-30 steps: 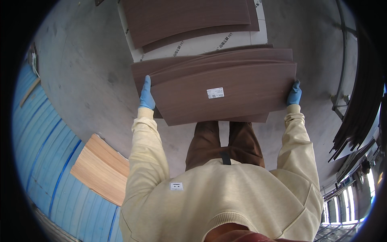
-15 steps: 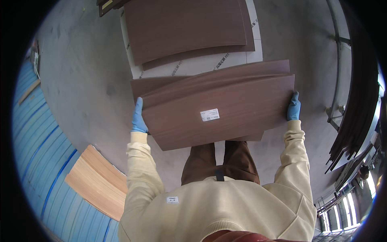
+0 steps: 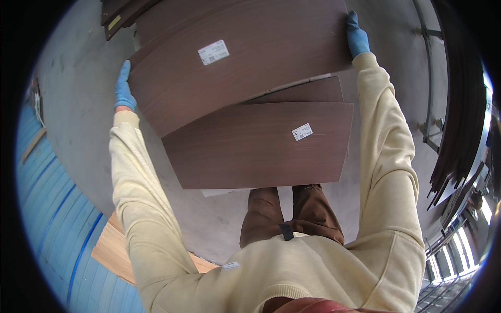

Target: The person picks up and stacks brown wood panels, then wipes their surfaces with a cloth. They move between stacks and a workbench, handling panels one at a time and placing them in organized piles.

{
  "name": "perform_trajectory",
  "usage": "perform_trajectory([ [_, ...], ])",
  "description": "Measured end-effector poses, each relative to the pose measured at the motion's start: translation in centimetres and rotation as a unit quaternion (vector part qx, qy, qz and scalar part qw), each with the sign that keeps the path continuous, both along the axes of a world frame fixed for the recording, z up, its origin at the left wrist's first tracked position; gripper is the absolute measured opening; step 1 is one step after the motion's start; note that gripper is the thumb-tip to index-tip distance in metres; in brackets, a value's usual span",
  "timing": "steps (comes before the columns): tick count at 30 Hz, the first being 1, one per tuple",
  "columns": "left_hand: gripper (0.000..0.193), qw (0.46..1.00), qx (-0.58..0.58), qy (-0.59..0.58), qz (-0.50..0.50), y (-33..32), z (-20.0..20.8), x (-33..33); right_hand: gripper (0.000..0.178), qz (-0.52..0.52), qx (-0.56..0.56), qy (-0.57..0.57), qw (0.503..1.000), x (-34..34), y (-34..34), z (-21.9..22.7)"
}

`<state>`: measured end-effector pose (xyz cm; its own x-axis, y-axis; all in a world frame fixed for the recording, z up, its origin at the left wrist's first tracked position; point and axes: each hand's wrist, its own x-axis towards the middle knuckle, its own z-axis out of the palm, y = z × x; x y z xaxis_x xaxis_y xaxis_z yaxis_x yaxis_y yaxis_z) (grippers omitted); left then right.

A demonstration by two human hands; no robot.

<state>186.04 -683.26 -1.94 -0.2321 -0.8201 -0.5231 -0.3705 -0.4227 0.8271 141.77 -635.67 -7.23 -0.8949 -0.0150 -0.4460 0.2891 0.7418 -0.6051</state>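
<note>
A large dark brown panel point(image 3: 261, 68) with a white label is held by its two side edges, out in front of me and tilted, its left end lower in the view. My left hand point(image 3: 125, 89), in a blue glove, grips the left edge with the thumb raised along it. On the right edge is my right hand point(image 3: 358, 37), also gloved in blue; its other fingers are hidden behind the board. Closer to my legs lies a second brown panel point(image 3: 245, 148) with its own white label. Part of another brown board point(image 3: 308, 89) shows between the two.
Dark boards point(image 3: 122, 18) stick out at the far left. Blue slatted material point(image 3: 62, 219) runs along the left, with light wood-coloured panels point(image 3: 115, 248) beside it. A metal frame point(image 3: 430, 83) and a row of long dark pieces point(image 3: 462, 120) stand at the right.
Both hands have moved forward and apart to the left and right, carrying the labelled panel away from my body over the far stack. The second labelled panel has come into view beneath.
</note>
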Motion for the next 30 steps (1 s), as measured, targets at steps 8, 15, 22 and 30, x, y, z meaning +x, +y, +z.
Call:
perform_trajectory([
  [8, 0.069, 0.973, -0.104, -0.183, -0.094, -4.0, -3.1, -1.5, 0.085, 0.035, 0.022, -0.021, 0.999, -3.2, -1.4, -4.5],
  [15, 0.085, 0.899, -0.218, -0.349, 0.148, -5.4, -1.3, 10.4, 0.041, 0.221, -0.013, 0.288, 0.932, -2.0, 6.5, -2.7],
  [22, 0.102, 0.948, 0.245, -0.183, 0.091, 15.9, -6.6, 30.7, 0.051, 0.039, 0.033, 0.01, 0.999, 19.2, 25.8, -1.8],
  [30, 0.077, 0.965, 0.089, -0.237, -0.062, 24.0, -6.9, 29.4, 0.061, -0.022, 0.004, -0.027, 0.999, 29.0, 27.1, -3.4],
])
